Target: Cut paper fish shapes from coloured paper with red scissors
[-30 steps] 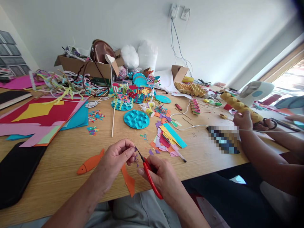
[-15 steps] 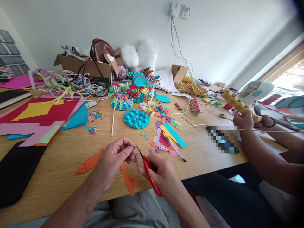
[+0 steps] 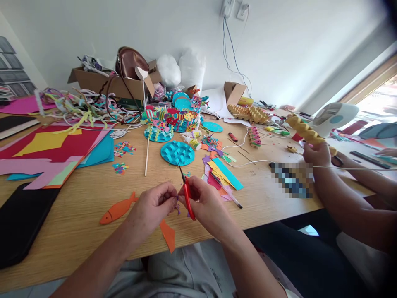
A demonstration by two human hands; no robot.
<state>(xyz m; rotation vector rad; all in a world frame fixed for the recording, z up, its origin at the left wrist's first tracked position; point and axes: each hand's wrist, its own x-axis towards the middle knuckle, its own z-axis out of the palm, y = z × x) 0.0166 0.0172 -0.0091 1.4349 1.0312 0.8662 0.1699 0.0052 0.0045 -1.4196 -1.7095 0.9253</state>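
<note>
My right hand (image 3: pixel 204 203) is closed around red-handled scissors (image 3: pixel 187 196), whose dark blades point away from me toward a blue wavy disc (image 3: pixel 177 153). My left hand (image 3: pixel 158 203) pinches a tiny purple scrap, mostly hidden by the fingers. The fingertips of both hands meet at this scrap. Purple trimmings (image 3: pixel 178 209) lie on the table just below them. An orange fish cutout (image 3: pixel 118 209) with a drawn eye rests left of my left hand, and an orange offcut (image 3: pixel 168 236) lies under my wrists near the table edge.
Coloured paper strips (image 3: pixel 223 178) with a pen (image 3: pixel 228 191) lie right of my hands. Small confetti piles (image 3: pixel 124 150), stacked coloured sheets (image 3: pixel 56 145) and a black phone-like slab (image 3: pixel 27 223) are on the left. A co-worker's hand (image 3: pixel 318 154) holds a yellow spiral piece (image 3: pixel 305 130).
My right hand has moved up and left to meet my left fingertips, and the scissors have swung to point further forward. At right, the co-worker's farther hand has shifted away from the yellow spiral.
</note>
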